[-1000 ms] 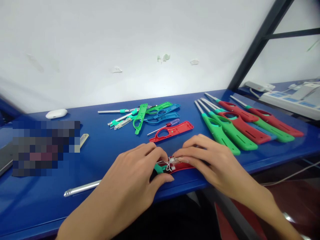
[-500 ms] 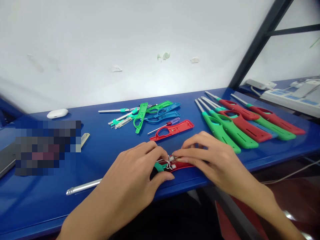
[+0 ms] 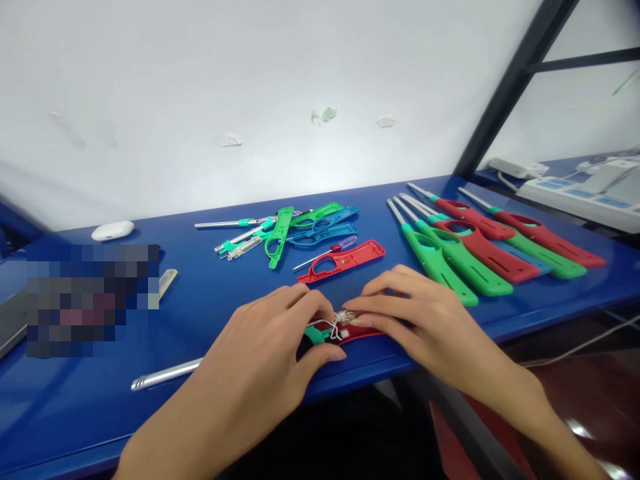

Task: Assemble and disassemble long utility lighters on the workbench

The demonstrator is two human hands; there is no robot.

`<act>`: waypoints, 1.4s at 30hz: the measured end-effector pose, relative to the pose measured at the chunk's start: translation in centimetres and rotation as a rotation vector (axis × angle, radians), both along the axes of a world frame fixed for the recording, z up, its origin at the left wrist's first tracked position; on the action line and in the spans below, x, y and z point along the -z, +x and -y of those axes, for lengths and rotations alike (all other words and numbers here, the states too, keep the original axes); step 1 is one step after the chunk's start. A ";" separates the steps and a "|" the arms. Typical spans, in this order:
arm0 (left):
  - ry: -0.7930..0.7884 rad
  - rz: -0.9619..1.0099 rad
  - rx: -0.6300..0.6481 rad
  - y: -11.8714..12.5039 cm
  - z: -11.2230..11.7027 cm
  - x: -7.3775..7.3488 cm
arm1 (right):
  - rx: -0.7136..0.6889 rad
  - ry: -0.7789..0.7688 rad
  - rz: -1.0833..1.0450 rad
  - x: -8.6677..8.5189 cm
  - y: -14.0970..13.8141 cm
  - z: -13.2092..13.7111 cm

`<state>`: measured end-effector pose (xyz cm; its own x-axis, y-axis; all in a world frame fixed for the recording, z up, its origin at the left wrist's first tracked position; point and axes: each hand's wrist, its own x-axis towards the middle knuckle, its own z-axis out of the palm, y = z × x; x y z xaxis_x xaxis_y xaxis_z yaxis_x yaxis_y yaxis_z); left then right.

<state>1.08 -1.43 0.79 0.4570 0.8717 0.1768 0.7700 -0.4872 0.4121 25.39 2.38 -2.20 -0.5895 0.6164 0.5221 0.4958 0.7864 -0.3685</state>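
Red shell (image 3: pixel 365 332) is clasped by the left hand (image 3: pixel 275 333); at three o'clock, the right hand (image 3: pixel 424 310) pinches a clear part (image 3: pixel 346 317).

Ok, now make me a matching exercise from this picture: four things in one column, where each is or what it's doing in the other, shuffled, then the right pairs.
Things
1. white case
2. screwdriver
3. metal tube
4. right hand

Places and states
A. showing out past the left forearm, near the front edge of the table
B. fingers at a small clear part
C. lying just behind the loose red shell
D. on the left part of the table, close to the wall

Right pairs
1-D
2-C
3-A
4-B
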 end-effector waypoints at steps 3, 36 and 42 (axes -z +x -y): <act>-0.005 -0.001 -0.005 0.0 -0.1 0.0 | -0.007 -0.001 -0.006 0.0 0.0 -0.1; -0.018 0.003 -0.006 -0.1 0.1 -0.1 | 0.011 -0.040 -0.004 0.3 0.0 -0.1; -0.027 0.008 0.013 -0.1 0.0 -0.2 | -0.013 -0.069 -0.020 0.0 0.0 -0.1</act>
<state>1.00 -1.43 0.99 0.4667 0.8704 0.1569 0.7605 -0.4855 0.4311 25.41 2.44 -2.25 -0.5877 0.6436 0.4902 0.4780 0.7651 -0.4315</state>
